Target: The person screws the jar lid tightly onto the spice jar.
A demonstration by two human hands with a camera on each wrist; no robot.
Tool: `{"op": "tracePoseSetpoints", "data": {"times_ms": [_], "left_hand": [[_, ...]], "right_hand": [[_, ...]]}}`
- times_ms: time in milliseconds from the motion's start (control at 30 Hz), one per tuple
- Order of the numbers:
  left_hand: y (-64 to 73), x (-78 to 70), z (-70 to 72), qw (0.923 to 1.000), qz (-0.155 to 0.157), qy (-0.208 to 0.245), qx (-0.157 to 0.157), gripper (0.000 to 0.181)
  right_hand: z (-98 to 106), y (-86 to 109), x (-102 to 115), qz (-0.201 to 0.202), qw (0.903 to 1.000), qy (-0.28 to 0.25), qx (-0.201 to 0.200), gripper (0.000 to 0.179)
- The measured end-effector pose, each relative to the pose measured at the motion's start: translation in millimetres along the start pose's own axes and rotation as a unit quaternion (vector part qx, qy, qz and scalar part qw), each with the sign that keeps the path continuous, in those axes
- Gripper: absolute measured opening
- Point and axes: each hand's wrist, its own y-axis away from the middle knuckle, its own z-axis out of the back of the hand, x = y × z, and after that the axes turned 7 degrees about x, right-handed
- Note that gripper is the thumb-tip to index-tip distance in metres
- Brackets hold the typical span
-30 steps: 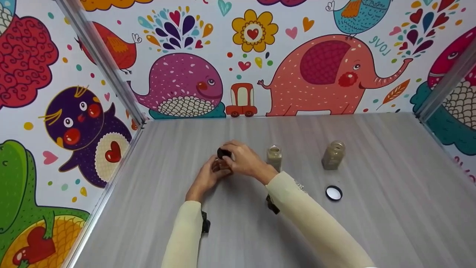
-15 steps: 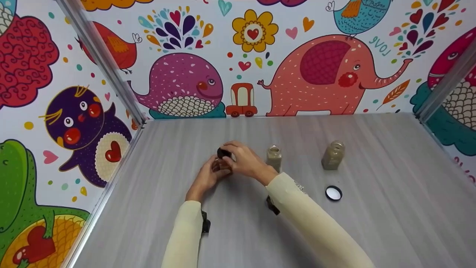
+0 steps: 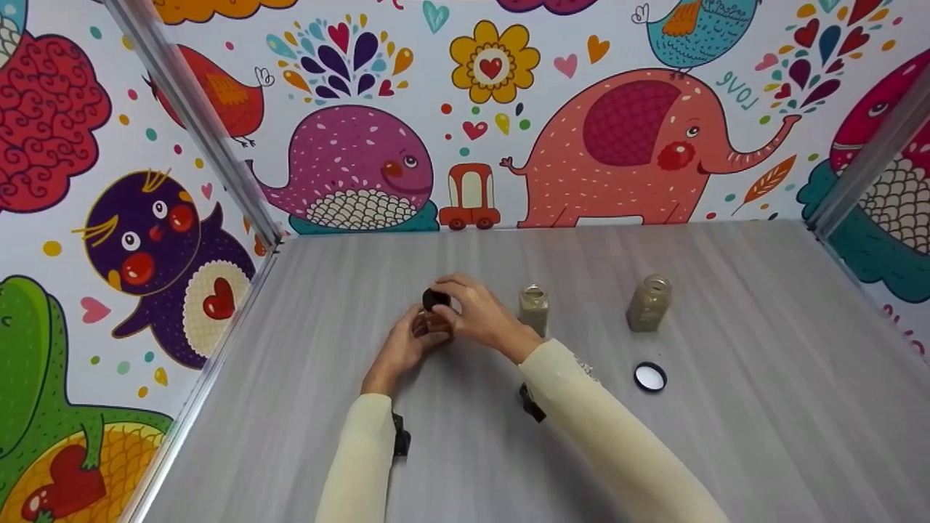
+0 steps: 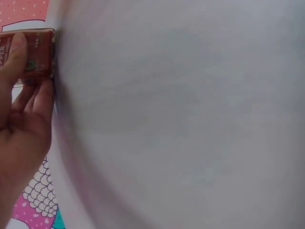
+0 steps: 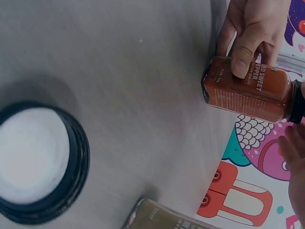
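A square glass jar (image 5: 252,90) of orange-red powder, its label reading "sweet pepper", stands upright on the table. My left hand (image 3: 401,349) holds its lower part, with the thumb (image 5: 242,64) across the label. On top sits a black cap (image 3: 435,299), which my right hand (image 3: 479,311) grips between thumb and fingers. In the right wrist view the cap (image 5: 298,102) is on the jar's neck, partly cut off by the frame edge. The left wrist view catches the jar's red side (image 4: 40,52) under the left thumb.
Right of the hands stand two uncapped jars of greenish-grey powder, a nearer jar (image 3: 533,309) behind the right wrist and a farther jar (image 3: 649,305). A black lid (image 3: 650,377) lies with its white inside up. Printed panels (image 3: 363,167) bound the grey table (image 3: 327,290).
The head view has shifted very slightly. Both hands keep the same hold on the jar and its cap; nothing else on the table has moved.
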Motion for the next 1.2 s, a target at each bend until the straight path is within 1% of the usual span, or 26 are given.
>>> {"op": "tracePoseSetpoints", "data": {"times_ms": [100, 267, 500, 733, 867, 967, 1100, 1200], "left_hand": [[-1.0, 0.0, -1.0, 1.0, -0.001, -0.002, -0.002, 0.055], [-1.6, 1.0, -1.7, 0.9999, -0.017, 0.0, -0.002, 0.053], [1.5, -0.8, 1.4, 0.9999, -0.008, -0.008, 0.002, 0.053], [1.4, -0.9, 2.9, 0.9998, -0.018, -0.012, 0.001, 0.054], [0.7, -0.8, 3.1, 0.9997, -0.016, -0.017, -0.003, 0.052], [0.9, -1.1, 3.4, 0.9999, -0.007, -0.014, -0.001, 0.055], [2.2, -1.5, 2.5, 0.9999, -0.013, -0.003, 0.0, 0.055], [2.5, -1.6, 1.3, 0.9998, -0.018, 0.002, -0.002, 0.053]], "right_hand": [[-0.9, 0.6, -1.3, 0.003, 1.0, -0.001, -0.009, 0.033], [-1.4, 0.3, -1.6, 0.006, 0.9999, -0.003, -0.012, 0.032], [0.9, -0.3, -2.3, 0.013, 0.9998, -0.007, -0.009, 0.037], [0.7, -1.3, -3.1, 0.019, 0.9995, -0.024, -0.004, 0.032], [0.7, -1.9, -1.9, 0.006, 0.9996, -0.027, -0.004, 0.031], [0.9, -2.1, -0.7, -0.007, 0.9994, -0.034, 0.005, 0.033], [1.1, -1.5, 1.4, -0.019, 0.9986, -0.045, 0.021, 0.039], [1.0, -1.3, 2.5, -0.026, 0.998, -0.051, 0.026, 0.04]]}}
